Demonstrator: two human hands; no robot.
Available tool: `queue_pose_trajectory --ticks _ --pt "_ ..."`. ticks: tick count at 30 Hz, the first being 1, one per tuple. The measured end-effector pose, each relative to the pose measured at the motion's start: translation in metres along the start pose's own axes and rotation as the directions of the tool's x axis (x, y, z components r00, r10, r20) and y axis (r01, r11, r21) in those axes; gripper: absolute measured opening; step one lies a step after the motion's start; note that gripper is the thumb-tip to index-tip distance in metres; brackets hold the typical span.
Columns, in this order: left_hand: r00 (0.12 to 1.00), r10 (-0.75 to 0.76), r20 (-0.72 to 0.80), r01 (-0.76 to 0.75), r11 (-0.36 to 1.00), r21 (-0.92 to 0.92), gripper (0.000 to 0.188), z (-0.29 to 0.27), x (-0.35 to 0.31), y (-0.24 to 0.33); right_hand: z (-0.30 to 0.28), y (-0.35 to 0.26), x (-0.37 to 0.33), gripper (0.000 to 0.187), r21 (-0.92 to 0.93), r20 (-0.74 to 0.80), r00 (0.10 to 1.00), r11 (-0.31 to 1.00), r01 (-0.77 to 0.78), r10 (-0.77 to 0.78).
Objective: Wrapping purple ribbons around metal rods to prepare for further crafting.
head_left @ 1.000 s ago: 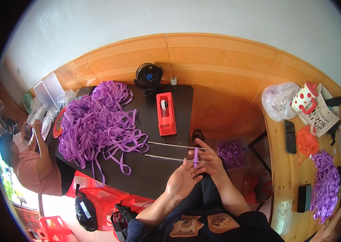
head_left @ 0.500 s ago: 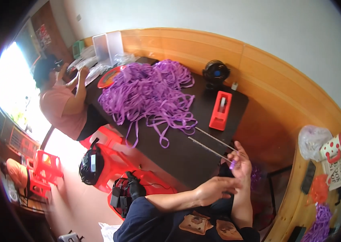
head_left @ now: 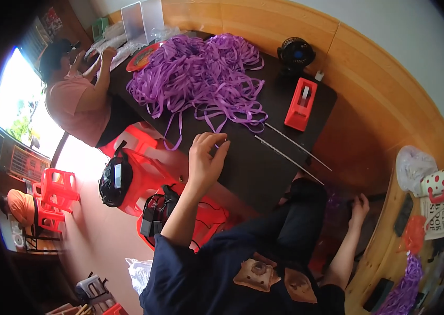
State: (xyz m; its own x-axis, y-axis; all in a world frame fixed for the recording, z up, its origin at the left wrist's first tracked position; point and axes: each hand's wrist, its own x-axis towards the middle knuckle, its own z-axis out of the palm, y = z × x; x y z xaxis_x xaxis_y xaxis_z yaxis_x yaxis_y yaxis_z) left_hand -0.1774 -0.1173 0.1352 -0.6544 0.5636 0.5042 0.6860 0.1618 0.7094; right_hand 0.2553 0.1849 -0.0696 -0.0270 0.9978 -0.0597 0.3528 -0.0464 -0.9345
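My left hand (head_left: 204, 165) is raised over the near edge of the dark table, its thumb and forefinger pinched together. A small dark speck shows at the fingertips, too small to name, and a bit of purple ribbon shows beside them. Low at the right, my right hand (head_left: 359, 211) hangs beside my leg, fingers apart, with nothing visible in it. Two thin metal rods (head_left: 290, 160) stick out side by side past the table's near right edge, touched by neither hand. A large tangled heap of purple ribbon (head_left: 193, 79) lies on the table, loose loops trailing toward my left hand.
A red tape dispenser (head_left: 300, 104) and black fan (head_left: 296, 54) stand at the table's right end. Red stools (head_left: 145, 173) carrying black gear line the near left side. A person (head_left: 77, 100) works at the far left. The wooden bench (head_left: 371, 273) holds bags and purple ribbon.
My hands have parted: the left moved left and up to the ribbon loops, the right dropped down to the right, away from the rods. The view has tilted downward.
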Motion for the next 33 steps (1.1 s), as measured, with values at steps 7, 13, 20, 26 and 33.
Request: queue_pose_trajectory --ticks 7,13,20,26,33 --pt "0.991 0.134 -0.002 -0.126 0.935 0.331 0.008 0.015 -0.015 -0.02 0.054 -0.087 -0.113 0.023 0.233 0.085 0.979 0.959 0.163 -0.187" --pt "0.854 0.385 0.351 -0.289 0.911 -0.295 0.016 0.021 -0.052 0.049 0.08 -0.227 -0.201 0.035 0.218 0.351 0.638 0.722 0.657 -0.686" --pt "0.711 0.649 0.27 -0.453 0.717 -0.53 0.028 0.024 -0.084 0.087 0.11 -0.227 -0.203 0.035 0.496 0.681 0.305 0.726 0.476 -0.666" --pt "0.304 0.258 0.917 0.609 0.687 -0.396 0.018 0.005 -0.046 0.062 0.059 -0.23 -0.19 0.016 0.42 0.588 0.542 0.799 0.43 -0.6" --pt "0.296 0.154 0.943 0.715 0.618 -0.326 0.019 0.012 -0.043 0.056 0.008 -0.198 -0.165 0.017 0.524 0.015 0.882 0.755 0.394 -0.471"
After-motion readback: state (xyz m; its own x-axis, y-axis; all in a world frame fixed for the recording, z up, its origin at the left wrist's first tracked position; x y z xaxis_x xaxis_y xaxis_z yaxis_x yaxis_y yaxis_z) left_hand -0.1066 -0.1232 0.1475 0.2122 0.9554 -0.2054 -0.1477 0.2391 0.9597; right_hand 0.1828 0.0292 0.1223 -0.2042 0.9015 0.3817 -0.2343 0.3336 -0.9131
